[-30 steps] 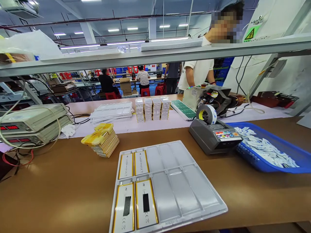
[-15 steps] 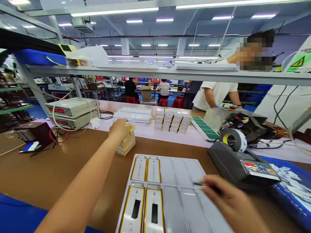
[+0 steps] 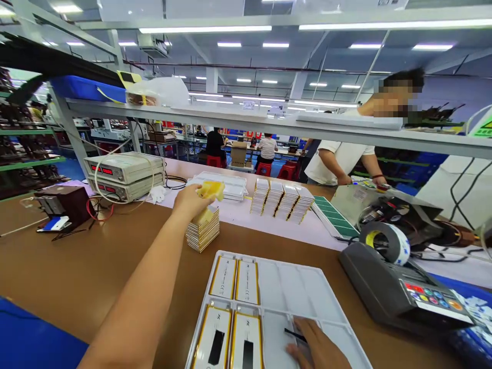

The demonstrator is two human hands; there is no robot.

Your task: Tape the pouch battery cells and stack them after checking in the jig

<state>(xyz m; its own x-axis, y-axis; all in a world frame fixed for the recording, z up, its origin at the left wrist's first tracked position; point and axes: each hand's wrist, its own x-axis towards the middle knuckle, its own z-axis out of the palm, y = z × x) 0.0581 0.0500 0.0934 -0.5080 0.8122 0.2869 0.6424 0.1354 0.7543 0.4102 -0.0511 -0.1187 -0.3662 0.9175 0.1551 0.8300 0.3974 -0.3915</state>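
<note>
My left hand [image 3: 189, 202] is closed on a flat pouch battery with a yellow face [image 3: 212, 189], held tilted just above a stack of similar batteries [image 3: 203, 230]. Low over the white plastic tray [image 3: 294, 277] is my right hand [image 3: 317, 342], its fingers closed on a thin black strip [image 3: 295, 335]. In the tray's left columns lie several white batteries with yellow edges. The near ones, such as this battery [image 3: 246, 341], carry a black patch; the far ones, such as this battery [image 3: 247, 281], show only print.
Further stacks of batteries [image 3: 280, 200] and clear trays [image 3: 226, 185] stand at the back. On the right are a tape dispenser [image 3: 403, 287], a tape roll [image 3: 388, 243] and a blue bin [image 3: 472, 335]. Stacked meters [image 3: 125, 174] stand left. A co-worker [image 3: 334, 159] stands beyond the shelf.
My left hand has lifted the battery slightly from the stack and tilted it. My right hand has moved left and down over the tray with the black strip. The view has shifted slightly.
</note>
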